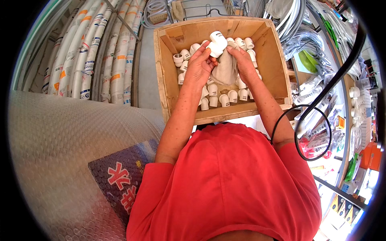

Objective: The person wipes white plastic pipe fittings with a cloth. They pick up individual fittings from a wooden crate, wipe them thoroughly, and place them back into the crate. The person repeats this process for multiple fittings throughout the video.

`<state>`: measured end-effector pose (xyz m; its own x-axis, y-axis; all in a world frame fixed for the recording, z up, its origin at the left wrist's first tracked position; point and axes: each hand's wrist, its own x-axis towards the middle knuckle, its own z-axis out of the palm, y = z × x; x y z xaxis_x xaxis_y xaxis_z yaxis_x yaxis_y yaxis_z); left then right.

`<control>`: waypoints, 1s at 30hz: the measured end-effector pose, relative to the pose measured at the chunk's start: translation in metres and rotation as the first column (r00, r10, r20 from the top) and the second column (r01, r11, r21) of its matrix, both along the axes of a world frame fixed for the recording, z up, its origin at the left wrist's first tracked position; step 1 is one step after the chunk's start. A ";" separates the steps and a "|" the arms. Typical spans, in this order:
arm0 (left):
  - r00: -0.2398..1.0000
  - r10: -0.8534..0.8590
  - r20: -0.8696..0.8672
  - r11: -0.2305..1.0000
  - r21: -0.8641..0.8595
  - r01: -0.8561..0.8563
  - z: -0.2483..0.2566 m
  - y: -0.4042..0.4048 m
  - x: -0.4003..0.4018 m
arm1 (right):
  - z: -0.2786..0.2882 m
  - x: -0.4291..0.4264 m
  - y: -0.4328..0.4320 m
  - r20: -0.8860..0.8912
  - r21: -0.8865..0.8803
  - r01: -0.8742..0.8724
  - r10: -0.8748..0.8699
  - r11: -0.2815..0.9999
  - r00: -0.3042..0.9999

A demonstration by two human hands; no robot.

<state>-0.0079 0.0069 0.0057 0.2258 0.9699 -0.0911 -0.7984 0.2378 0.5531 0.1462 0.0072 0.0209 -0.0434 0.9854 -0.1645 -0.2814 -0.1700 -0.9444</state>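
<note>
Above a wooden box (268,67), my left hand (200,64) grips a white plastic pipe elbow (217,45) between thumb and fingers. A dark printed mark shows near the elbow's upper end. My right hand (242,61) pinches a greyish-beige cloth (226,67), which hangs down between the two hands, close beside the elbow. Several more white elbow fittings (224,100) lie on the floor of the box, some in loose rows at the near side. My forearms and the cloth hide part of the box's contents.
Wrapped pipes (90,54) lean at the left. Bubble wrap (60,135) spreads at the lower left, over a dark printed sheet (120,177). A wire rack (208,12) stands behind the box. Coiled hoses (289,21) and bagged goods (313,90) crowd the right, where a black cable (337,75) loops across.
</note>
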 end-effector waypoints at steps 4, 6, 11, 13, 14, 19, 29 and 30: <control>0.996 0.068 -0.066 0.998 0.022 -0.067 -0.001 0.002 0.000 | -0.001 -0.001 -0.001 0.014 0.012 -0.035 0.035 0.999 0.999; 0.981 0.130 -0.144 0.991 0.057 -0.123 0.001 0.001 0.001 | -0.003 -0.001 0.000 0.000 0.010 -0.059 0.059 0.998 0.998; 0.877 0.300 -0.376 0.951 0.183 -0.248 0.015 -0.003 0.009 | -0.004 -0.001 0.001 -0.056 -0.030 -0.086 0.085 0.996 0.995; 0.829 0.343 -0.442 0.934 0.253 -0.252 0.010 -0.001 0.009 | -0.003 -0.001 0.000 -0.072 -0.050 -0.101 0.097 0.994 0.993; 0.802 0.365 -0.473 0.924 0.287 -0.251 0.007 0.000 0.010 | -0.003 -0.001 -0.001 -0.081 -0.060 -0.108 0.103 0.992 0.991; 0.602 0.498 -0.625 0.855 0.471 -0.219 0.003 0.001 0.015 | -0.007 0.006 0.005 -0.063 -0.117 -0.039 0.031 0.992 0.998; 0.354 0.553 -0.754 0.810 0.586 -0.018 0.001 -0.006 0.018 | 0.001 0.005 0.005 -0.182 -0.102 0.069 -0.087 0.992 0.979; 0.275 0.579 -0.768 0.797 0.604 0.006 0.004 -0.009 0.018 | -0.003 0.007 0.008 -0.216 -0.117 0.042 -0.066 0.992 0.974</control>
<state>0.0097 -0.0018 0.0101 -0.0193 0.9195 0.3925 0.3141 -0.3671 0.8755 0.1530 0.0148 0.0177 -0.0376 0.9635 -0.2651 -0.4910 -0.2489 -0.8348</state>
